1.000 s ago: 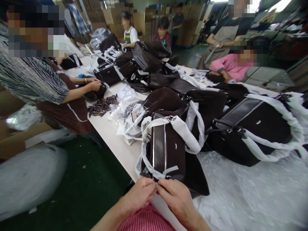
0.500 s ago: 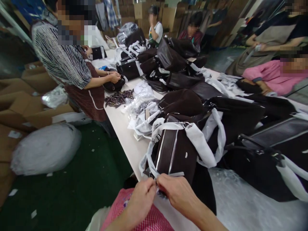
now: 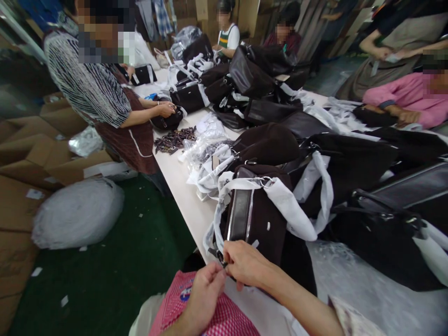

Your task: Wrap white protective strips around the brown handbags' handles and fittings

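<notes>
A dark brown handbag with two silver zips and a small light emblem lies in front of me on the table. Its shoulder strap is wrapped in white tissue. At the bag's near end, by a metal fitting where the strap meets it, both hands work close together. My left hand is closed in a pinch, thumb against forefinger. Beside it my right hand is bent over the fitting with curled fingers. Whatever small part sits between the fingertips is hidden.
More dark bags crowd the table. Left of them are a heap of small brown straps and clear plastic wrapping. A co-worker handles a bag at the left. Cartons and a plastic bundle stand on the floor.
My right hand has turned and shifted slightly up over the bag's end. The left hand stays low beside it, still pinching. The view has swung slightly left.
</notes>
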